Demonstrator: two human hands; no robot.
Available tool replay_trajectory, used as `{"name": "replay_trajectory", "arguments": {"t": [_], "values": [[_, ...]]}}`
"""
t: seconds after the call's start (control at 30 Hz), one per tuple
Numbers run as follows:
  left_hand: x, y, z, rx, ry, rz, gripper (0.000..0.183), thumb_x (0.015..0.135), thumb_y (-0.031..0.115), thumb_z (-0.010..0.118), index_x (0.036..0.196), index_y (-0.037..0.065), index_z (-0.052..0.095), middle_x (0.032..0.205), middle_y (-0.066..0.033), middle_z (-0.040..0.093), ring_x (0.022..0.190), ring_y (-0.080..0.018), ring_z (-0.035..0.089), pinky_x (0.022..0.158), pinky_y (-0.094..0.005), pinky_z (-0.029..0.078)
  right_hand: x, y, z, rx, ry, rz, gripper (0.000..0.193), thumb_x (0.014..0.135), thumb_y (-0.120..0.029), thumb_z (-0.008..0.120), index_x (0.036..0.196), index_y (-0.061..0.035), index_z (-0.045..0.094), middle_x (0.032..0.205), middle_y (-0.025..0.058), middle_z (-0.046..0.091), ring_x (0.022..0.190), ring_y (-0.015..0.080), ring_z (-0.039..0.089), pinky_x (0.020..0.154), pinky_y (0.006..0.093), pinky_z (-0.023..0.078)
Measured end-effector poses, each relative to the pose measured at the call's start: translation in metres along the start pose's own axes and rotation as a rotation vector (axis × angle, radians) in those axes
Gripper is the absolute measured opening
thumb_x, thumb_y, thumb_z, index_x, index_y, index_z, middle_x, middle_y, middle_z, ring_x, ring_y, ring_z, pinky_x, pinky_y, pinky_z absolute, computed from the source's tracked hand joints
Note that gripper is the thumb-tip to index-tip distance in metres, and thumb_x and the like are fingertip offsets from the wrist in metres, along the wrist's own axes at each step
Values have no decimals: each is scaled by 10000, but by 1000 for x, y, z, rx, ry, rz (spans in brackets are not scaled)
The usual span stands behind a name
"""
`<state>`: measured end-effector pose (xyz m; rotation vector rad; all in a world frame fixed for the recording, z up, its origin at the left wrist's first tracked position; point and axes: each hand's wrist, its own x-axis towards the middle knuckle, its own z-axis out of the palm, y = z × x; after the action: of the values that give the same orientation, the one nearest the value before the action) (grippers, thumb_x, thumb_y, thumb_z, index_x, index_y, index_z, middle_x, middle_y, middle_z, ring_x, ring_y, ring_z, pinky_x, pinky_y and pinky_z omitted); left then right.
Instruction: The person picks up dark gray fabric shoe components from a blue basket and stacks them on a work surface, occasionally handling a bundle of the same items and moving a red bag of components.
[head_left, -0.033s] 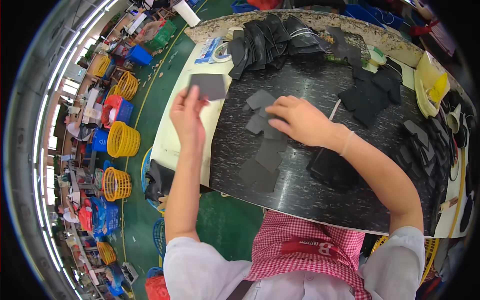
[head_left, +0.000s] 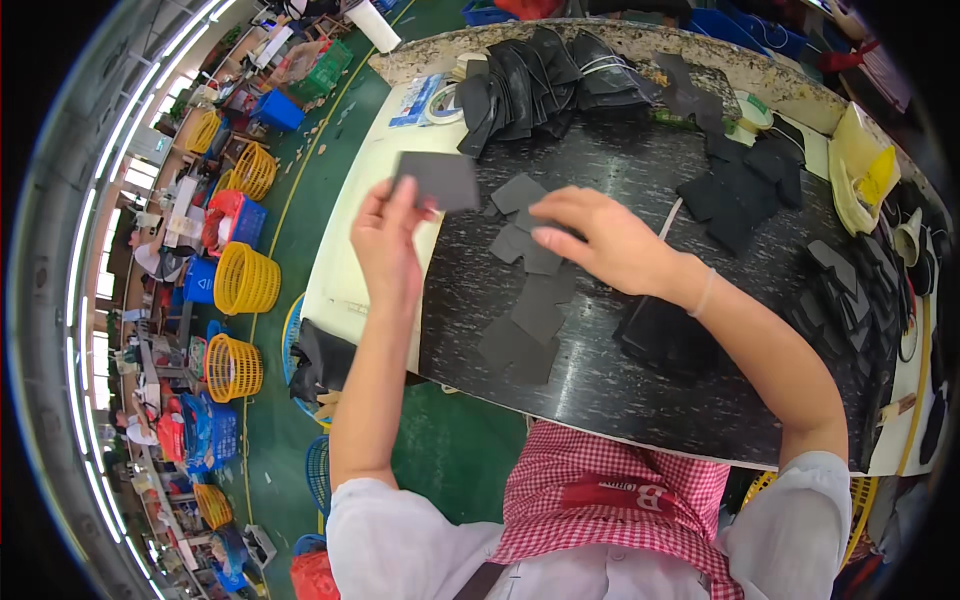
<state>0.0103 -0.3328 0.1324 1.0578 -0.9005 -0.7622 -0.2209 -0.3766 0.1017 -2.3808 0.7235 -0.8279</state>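
My left hand (head_left: 390, 238) pinches a flat dark grey rectangular piece (head_left: 440, 180) between thumb and fingers, holding it up over the table's left side. To its right, my right hand (head_left: 600, 240) is over a cluster of grey cut pieces (head_left: 518, 192), its thumb apart from the bent fingers and nothing visible between them. Whether its fingertips touch the pieces is unclear. More overlapping grey pieces (head_left: 538, 308) lie nearer me on the black speckled tabletop (head_left: 460, 320). A dark stack (head_left: 665, 335) sits below my right forearm.
Black piles (head_left: 525, 85) line the table's far edge beside a roll of tape (head_left: 443, 104). Other black pieces (head_left: 745, 190) lie at the far right, with grey-edged ones (head_left: 845, 295) beyond my right arm. A cream container (head_left: 862, 165) stands there. Yellow baskets (head_left: 247, 280) are left across the green floor.
My left hand has shifted right with the grey piece, which now reaches over the black surface's edge. My right hand has moved slightly, its thumb a little farther left.
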Motion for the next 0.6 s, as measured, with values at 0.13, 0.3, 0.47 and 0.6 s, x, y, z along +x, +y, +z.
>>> {"name": "replay_trajectory", "arguments": {"t": [0.13, 0.3, 0.47, 0.6], "values": [[-70, 1, 54, -242, -234, -258, 187, 890, 74, 654, 1046, -20, 612, 908, -107, 673, 707, -154, 646, 665, -281, 529, -33, -39, -47, 885, -4, 491, 289, 891, -243, 661, 975, 33, 649, 855, 85, 677, 751, 96, 635, 638, 242, 501], [-109, 1, 79, 162, -590, -227, 358, 856, 1, 662, 1203, 22, 579, 784, -22, 653, 649, -72, 625, 580, -215, 499, -109, -48, -68, 557, 193, 577, 190, 852, -70, 679, 1020, 10, 640, 660, 19, 612, 567, 47, 570, 507, 205, 431], [-111, -10, 102, 556, -882, -36, 461, 846, 32, 646, 1278, 114, 510, 683, -2, 547, 547, -82, 565, 526, -240, 459, -135, -41, -70, 279, 177, 572, 340, 844, -37, 658, 1169, -71, 563, 623, 50, 536, 528, 99, 552, 501, 245, 431], [-115, -24, 102, 520, -852, -56, 360, 825, 11, 670, 1163, 84, 571, 639, 22, 530, 528, -33, 507, 480, -204, 389, -139, -33, -60, 107, 132, 459, 195, 823, -63, 664, 1002, -60, 587, 670, 91, 575, 553, 184, 584, 513, 301, 460]]}}
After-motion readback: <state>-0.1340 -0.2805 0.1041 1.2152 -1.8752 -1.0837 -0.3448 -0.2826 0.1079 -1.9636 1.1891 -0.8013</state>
